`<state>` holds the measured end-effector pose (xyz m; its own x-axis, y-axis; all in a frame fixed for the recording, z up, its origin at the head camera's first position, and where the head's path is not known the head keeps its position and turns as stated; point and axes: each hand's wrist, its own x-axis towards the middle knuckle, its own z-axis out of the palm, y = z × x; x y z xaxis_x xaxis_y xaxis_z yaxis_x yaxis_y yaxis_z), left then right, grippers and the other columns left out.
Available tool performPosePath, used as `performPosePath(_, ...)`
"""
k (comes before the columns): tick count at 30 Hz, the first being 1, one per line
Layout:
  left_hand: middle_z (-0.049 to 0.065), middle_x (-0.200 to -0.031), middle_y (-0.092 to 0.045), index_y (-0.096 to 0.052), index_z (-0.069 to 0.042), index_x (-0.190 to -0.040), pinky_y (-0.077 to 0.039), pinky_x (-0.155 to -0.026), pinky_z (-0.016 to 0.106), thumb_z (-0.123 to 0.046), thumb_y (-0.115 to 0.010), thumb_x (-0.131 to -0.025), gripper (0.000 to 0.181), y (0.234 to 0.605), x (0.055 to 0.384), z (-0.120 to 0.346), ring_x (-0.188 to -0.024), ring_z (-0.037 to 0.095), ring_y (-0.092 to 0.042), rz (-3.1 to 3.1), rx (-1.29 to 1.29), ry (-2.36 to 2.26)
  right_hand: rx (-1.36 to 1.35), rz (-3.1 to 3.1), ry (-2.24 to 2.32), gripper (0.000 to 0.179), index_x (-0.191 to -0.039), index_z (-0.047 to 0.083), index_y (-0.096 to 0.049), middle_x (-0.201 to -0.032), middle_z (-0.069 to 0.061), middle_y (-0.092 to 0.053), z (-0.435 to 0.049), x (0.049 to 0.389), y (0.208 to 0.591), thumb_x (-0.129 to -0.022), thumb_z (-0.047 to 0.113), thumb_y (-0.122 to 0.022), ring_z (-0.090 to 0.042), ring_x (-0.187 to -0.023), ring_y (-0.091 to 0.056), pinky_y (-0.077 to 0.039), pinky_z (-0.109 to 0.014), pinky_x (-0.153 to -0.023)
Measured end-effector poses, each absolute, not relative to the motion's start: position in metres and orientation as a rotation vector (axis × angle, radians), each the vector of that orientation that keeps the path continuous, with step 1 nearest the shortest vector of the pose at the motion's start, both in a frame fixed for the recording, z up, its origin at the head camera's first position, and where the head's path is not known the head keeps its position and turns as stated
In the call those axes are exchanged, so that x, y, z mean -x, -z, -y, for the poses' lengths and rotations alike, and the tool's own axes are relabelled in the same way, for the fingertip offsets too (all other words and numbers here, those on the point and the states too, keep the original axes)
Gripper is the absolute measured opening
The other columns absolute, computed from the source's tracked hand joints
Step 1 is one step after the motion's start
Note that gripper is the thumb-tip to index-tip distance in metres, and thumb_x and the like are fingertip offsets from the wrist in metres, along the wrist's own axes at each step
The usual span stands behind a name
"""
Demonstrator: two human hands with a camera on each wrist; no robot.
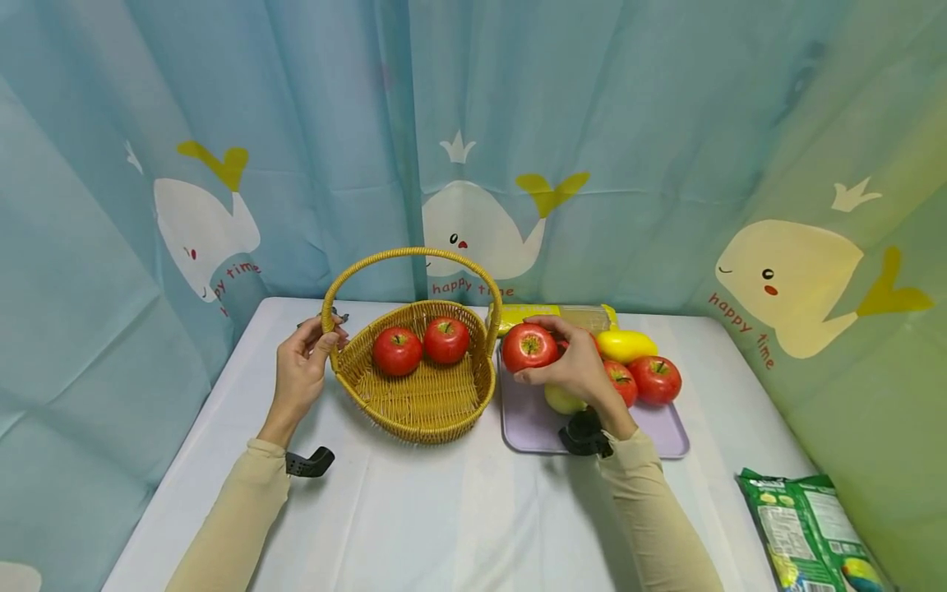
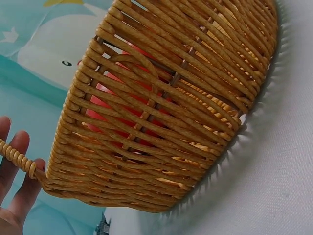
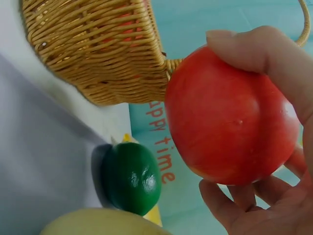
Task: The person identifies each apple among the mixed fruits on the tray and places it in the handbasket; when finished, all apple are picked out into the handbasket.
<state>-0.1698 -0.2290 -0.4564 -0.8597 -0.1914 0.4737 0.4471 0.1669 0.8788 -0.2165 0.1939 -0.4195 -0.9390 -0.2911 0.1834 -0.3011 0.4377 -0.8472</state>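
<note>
A wicker basket (image 1: 414, 407) with a tall arched handle stands on the table, two red apples (image 1: 397, 351) inside it. At the left base of that handle, my left hand (image 1: 298, 372) grips the woven rod between thumb and fingers. My right hand (image 1: 577, 366) holds another red apple (image 1: 528, 347) above the lilac tray (image 1: 528, 427), just right of the basket. Thumb and fingers span this apple (image 3: 232, 117) in the right wrist view. On the tray lie more red apples (image 1: 656, 380), a yellow fruit (image 1: 626, 346) and a pale green fruit (image 1: 564, 400), partly hidden by my hand.
A yellow-wrapped packet (image 1: 592, 316) lies behind the tray. A dark green fruit (image 3: 132, 177) shows on the tray in the right wrist view. Near the right table edge lies a green snack bag (image 1: 810, 530). A whale-print curtain (image 1: 636, 247) hangs behind the table.
</note>
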Motion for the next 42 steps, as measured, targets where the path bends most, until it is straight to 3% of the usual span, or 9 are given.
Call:
performPosePath(9,-0.001,-0.1,-0.072,-0.066,0.011,-0.126,-0.061,-0.088,0.019,-0.004,-0.061,-0.107,0.024,0.457,0.171,0.23,-0.093,0.007,-0.073,1.964,0.25,1.743,-0.539,2.556,-1.772,0.081,-0.142,0.018,-0.066,-0.135,-0.012,-0.069,-0.194,0.219,0.422,-0.068,0.008,-0.1,-0.024,-0.113,-0.068,-0.061,-0.024,-0.092)
performPosePath(18,0.01,-0.102,-0.072,-0.066,0.01,-0.125,-0.061,-0.088,0.019,-0.004,-0.061,-0.107,0.023,0.457,0.171,0.229,-0.093,0.006,-0.073,1.961,0.256,1.739,-0.485,2.483,-1.874,0.079,-0.144,0.021,-0.066,-0.138,-0.007,-0.069,-0.189,0.216,0.417,-0.073,0.012,-0.099,-0.016,-0.116,-0.069,-0.061,-0.024,-0.094)
performPosePath(23,0.006,-0.101,-0.073,-0.063,0.015,-0.126,-0.061,-0.088,0.018,-0.003,-0.06,-0.107,0.027,0.458,0.172,0.229,-0.093,0.006,-0.072,1.96,0.26,1.741,-0.532,2.432,-1.957,0.081,-0.144,0.017,-0.067,-0.138,-0.005,-0.071,-0.186,0.215,0.412,-0.071,0.006,-0.099,-0.016,-0.115,-0.07,-0.062,-0.025,-0.095)
performPosePath(30,0.0,-0.1,-0.073,-0.067,0.009,-0.125,-0.062,-0.088,0.021,-0.004,-0.062,-0.107,0.023,0.458,0.171,0.228,-0.094,0.011,-0.073,1.96,0.242,1.744,-0.65,2.4,-1.982,0.081,-0.141,0.012,-0.069,-0.134,-0.003,-0.073,-0.182,0.214,0.407,-0.067,0.001,-0.1,-0.019,-0.113,-0.071,-0.064,-0.029,-0.094)
performPosePath(33,-0.001,-0.1,-0.073,-0.066,0.011,-0.125,-0.062,-0.088,0.022,-0.004,-0.061,-0.107,0.024,0.458,0.172,0.228,-0.094,0.012,-0.073,1.957,0.239,1.747,-0.668,2.412,-1.973,0.082,-0.141,0.01,-0.069,-0.132,-0.001,-0.074,-0.181,0.213,0.405,-0.066,0.0,-0.1,-0.019,-0.112,-0.072,-0.064,-0.029,-0.093)
performPosePath(42,-0.007,-0.1,-0.072,-0.063,0.017,-0.125,-0.061,-0.087,0.018,-0.001,-0.06,-0.106,0.027,0.46,0.173,0.229,-0.093,0.006,-0.073,1.949,0.264,1.743,-0.742,2.429,-1.965,0.084,-0.141,0.01,-0.069,-0.132,0.0,-0.075,-0.178,0.213,0.398,-0.065,-0.002,-0.1,-0.02,-0.111,-0.072,-0.064,-0.03,-0.092)
